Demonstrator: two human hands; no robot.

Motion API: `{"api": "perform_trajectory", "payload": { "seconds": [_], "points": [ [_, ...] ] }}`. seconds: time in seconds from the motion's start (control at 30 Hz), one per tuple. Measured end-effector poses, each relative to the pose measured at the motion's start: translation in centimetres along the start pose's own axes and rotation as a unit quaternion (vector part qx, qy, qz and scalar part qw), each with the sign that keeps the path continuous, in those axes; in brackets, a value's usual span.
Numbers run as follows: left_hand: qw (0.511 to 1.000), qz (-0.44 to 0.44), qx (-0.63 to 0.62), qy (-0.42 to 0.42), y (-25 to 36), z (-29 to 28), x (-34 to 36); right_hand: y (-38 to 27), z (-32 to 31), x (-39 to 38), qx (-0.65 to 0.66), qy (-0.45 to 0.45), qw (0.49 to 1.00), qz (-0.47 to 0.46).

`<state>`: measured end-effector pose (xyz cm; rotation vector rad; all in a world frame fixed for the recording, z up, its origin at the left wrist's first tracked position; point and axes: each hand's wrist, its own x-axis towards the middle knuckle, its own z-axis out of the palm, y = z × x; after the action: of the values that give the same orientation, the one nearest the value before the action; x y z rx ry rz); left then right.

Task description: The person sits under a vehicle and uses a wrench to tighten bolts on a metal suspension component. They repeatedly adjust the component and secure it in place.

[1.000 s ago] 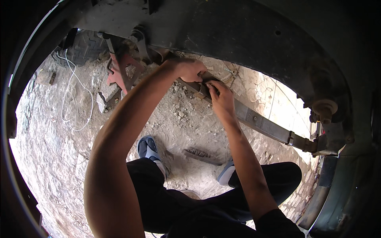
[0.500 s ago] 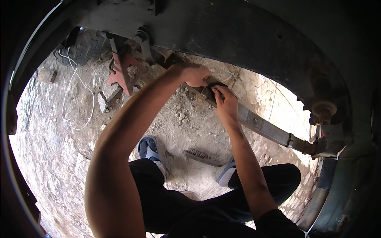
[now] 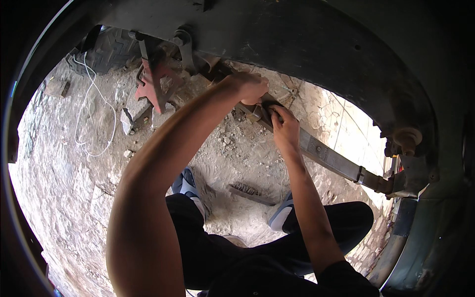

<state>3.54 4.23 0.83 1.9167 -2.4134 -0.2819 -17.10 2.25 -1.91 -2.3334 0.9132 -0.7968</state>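
At six o'clock I see my dark trousers (image 3: 232, 247) and blue shoe (image 3: 185, 185), a wire brush (image 3: 250, 192) on the dirt between my feet. Further up, my right hand (image 3: 286, 129) presses on the leaf spring (image 3: 329, 157), fingers curled over it. At twelve o'clock, my left hand (image 3: 251, 88) is clenched around the spring's upper part; what else it grips, I cannot tell. A red jack stand (image 3: 154, 84) stands at eleven.

Tight working gap under the dark curved metal wheel arch (image 3: 316, 54)

Both hands (image 3: 252, 89) (image 3: 284, 129) crowd the long rusty leaf-spring bar (image 3: 326, 156); the red metal stand (image 3: 153, 86) blocks their left, while open dusty stony ground (image 3: 84, 193) lies below them.
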Motion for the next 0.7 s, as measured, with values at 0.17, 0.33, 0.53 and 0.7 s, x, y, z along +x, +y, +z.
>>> {"api": "perform_trajectory", "payload": {
  "seconds": [0.17, 0.33, 0.53, 0.7],
  "points": [
    [0.999, -0.029, -0.032, -0.022, -1.6, -1.8, -0.6, -1.1, 1.5, 1.4, 0.007, -0.003, 1.000, -0.028],
    [0.998, -0.044, -0.041, -0.005, -0.4, -3.0, -1.7, -1.6, 1.4, 1.8, -0.078, 0.024, 0.990, -0.111],
    [0.999, -0.034, -0.008, 0.015, -1.0, -1.6, -0.9, -0.8, 1.7, 0.8, -0.035, 0.028, 0.994, -0.101],
    [0.995, -0.049, -0.083, -0.001, -1.2, -2.2, -1.8, -1.4, 1.2, 1.2, 0.018, 0.001, 0.998, -0.059]
  ]
}}
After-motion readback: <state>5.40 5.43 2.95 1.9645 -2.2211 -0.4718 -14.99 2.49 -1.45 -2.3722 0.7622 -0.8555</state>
